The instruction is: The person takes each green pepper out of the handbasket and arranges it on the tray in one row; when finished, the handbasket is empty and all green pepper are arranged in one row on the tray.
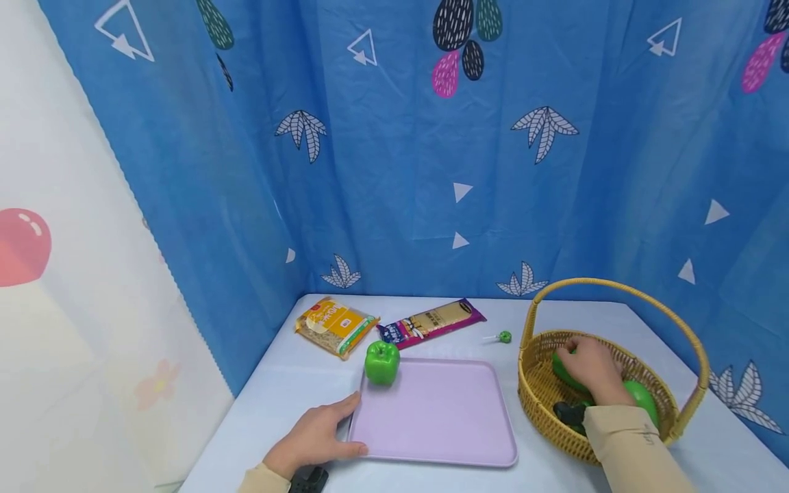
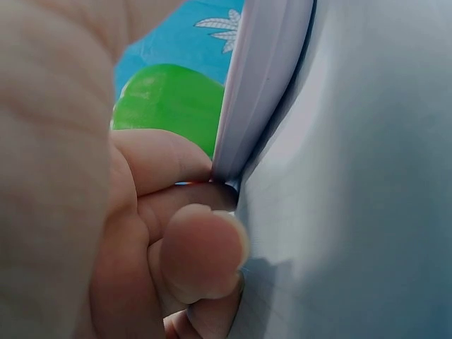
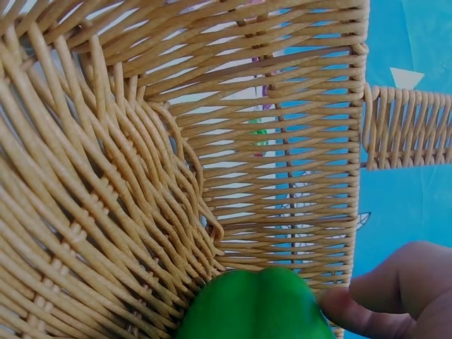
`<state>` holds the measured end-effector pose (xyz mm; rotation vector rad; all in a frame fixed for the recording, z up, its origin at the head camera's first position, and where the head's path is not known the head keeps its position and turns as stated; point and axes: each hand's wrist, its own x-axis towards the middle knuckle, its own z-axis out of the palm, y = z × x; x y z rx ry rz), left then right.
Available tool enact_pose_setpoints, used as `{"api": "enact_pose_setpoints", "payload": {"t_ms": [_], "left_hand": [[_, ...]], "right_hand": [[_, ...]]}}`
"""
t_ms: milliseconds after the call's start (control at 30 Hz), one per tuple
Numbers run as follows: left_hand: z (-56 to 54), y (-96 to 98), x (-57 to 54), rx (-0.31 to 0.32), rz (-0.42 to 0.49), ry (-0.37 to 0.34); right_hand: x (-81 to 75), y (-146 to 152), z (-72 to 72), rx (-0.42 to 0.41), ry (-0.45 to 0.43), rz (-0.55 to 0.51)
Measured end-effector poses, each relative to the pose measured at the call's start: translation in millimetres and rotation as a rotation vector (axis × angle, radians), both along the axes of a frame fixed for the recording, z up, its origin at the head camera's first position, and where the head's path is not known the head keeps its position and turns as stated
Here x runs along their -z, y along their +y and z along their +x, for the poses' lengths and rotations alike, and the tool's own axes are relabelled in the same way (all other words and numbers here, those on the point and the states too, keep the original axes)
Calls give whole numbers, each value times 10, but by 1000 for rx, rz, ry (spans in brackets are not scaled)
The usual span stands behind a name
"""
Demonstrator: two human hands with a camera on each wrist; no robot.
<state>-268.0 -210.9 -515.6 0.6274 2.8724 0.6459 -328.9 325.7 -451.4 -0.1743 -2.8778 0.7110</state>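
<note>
Head view: the left hand [image 1: 317,431] lies extended, touching the tray [image 1: 444,418] at eight o'clock; the right hand [image 1: 593,368] grips a green pepper [image 1: 566,373] inside the basket [image 1: 545,424], tray's three o'clock. Left-wrist view: tray-rim contact. Right-wrist view: grasping appears underway; lifting next requires clearing the wicker.

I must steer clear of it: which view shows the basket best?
The head view: it shows the basket from handle to base, though the right hand and sleeve cover part. The right wrist view gives only its weave and a bit of handle, close up; the left wrist view shows none of it.
</note>
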Motion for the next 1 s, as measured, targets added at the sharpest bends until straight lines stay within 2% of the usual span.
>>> {"api": "enact_pose_setpoints", "payload": {"t_ms": [233,700,833,1000], "left_hand": [[16,9,-11,-11,0,-21],[9,17,-1,-13,-6,-14],[18,20,2,-15,-9,-16],[18,15,10,-10,-10,-2]], "right_hand": [[18,-10,-12,-1,-57,-12],[-7,-40,-3,-27,-58,-34],[12,-54,-2,-55,-51,-35],[16,-74,5,-111,-45,-87]]}}
